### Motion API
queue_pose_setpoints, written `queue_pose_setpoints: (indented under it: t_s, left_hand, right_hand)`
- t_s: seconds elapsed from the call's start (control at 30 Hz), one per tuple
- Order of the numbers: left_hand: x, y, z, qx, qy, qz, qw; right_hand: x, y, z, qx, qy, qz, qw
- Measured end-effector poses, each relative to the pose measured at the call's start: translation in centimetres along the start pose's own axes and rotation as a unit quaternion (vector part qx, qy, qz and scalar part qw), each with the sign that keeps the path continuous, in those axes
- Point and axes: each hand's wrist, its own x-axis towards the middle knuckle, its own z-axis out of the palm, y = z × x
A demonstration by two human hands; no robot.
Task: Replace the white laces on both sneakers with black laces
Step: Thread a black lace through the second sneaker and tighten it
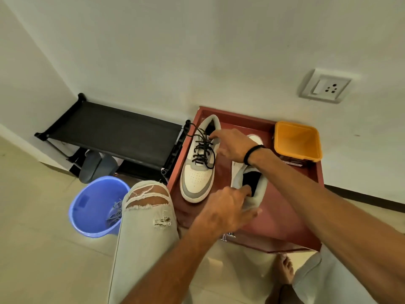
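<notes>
Sneakers sit side by side on the red worktop [282, 220]. Left sneaker [198, 174], black-laced [202, 148], runs lengthwise, toe near. Right hand [233, 145] reaches across, fingers pinching at its collar. Left hand [225, 210] grips the right sneaker's [252, 187] near heel.

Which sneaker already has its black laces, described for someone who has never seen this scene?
Find the red table against the wall, with a yellow tub at its far corner. Two sneakers lie on it; take the left sneaker, nearest the black rack. It alone shows black laces; the other sneaker is mostly hidden by hands.
</notes>
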Motion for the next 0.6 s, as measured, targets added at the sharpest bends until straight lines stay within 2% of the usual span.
queue_pose_setpoints:
  t_s: [0.2, 0.3, 0.43, 0.6]
  left_hand:
    - [-3.4, 0.4, 0.1, 0.028, 0.004, -0.048, 0.998]
    - [-4.6, 0.5, 0.2, 0.056, 0.004, -0.075, 0.996]
    - [-5.7, 0.2, -0.2, 0.093, -0.004, -0.110, 0.990]
    - [-6.7, -0.5, -0.8, 0.154, -0.022, -0.134, 0.979]
  right_hand:
    - [0.6, 0.0, 0.0, -0.169, 0.037, 0.015, 0.985]
    - [0.0, 1.0, 0.6, -0.197, 0.056, 0.050, 0.977]
    - [-1.8, 2.3, 1.1, -0.176, 0.094, 0.068, 0.977]
    - [-4.2, 3.9, 1.3, -0.045, 0.153, 0.108, 0.981]
